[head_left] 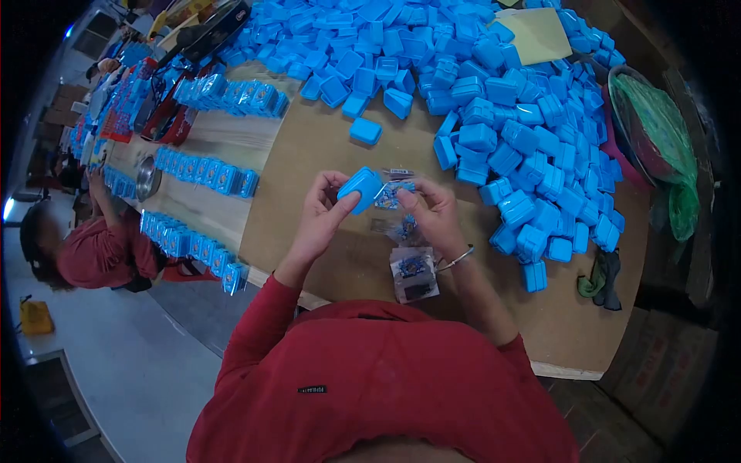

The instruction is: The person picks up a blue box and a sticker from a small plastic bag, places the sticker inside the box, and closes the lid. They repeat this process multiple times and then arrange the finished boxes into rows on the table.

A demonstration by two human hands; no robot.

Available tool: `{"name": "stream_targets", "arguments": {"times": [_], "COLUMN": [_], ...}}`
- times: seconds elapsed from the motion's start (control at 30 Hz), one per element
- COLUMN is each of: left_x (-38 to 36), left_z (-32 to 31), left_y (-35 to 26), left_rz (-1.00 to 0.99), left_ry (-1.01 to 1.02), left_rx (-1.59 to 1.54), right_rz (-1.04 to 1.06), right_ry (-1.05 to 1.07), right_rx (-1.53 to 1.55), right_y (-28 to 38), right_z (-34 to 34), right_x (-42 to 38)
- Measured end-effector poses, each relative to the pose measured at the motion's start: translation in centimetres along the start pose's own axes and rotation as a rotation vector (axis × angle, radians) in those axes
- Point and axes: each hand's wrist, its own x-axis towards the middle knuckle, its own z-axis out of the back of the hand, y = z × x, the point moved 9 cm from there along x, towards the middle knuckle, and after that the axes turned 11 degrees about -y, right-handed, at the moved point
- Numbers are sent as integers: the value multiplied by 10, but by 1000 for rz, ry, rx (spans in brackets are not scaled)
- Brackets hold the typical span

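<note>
My left hand (pixel 319 210) is closed round a small blue plastic box (pixel 361 190), tilted above the brown work board. Close to the box's right side, my right hand (pixel 434 212) has thumb and fingers pinched together. A small blue piece seems to show at its fingertips, too small to name. Beneath and between the hands lies a printed packet (pixel 390 196) with a colourful picture. Nearer my body, a clear-and-dark packet (pixel 414 273) rests on the board. A single blue box (pixel 365 131) lies just beyond my left hand.
A big heap of blue boxes (pixel 494 116) covers the far and right side, with yellow card (pixel 532 36) on it. Wrapped boxes (pixel 204 171) stand in rows at left, near a metal bowl (pixel 148 179) and another person (pixel 100 251). Green plastic (pixel 656 131) hangs at right.
</note>
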Motion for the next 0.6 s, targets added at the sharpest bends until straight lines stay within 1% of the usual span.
{"name": "stream_targets", "arguments": {"times": [0.13,0.33,0.43,0.53,0.6], "left_x": [-4,-6,-8,-11,-12], "left_z": [-4,-11,-20,-32,-37], "left_y": [-4,-5,-10,-19,-19], "left_rz": [18,6,2,41,71], "left_ry": [72,126,156,201,248], "left_rx": [1,2,-24,-87,-111], "right_rz": [-22,-25,41,289,126], "right_ry": [-12,34,41,-59,-40], "right_rx": [144,138,50,-121,-98], "right_y": [-5,7,9,34,31], "right_z": [6,0,-1,5,5], "right_x": [4,-1,-2,-3,-4]}}
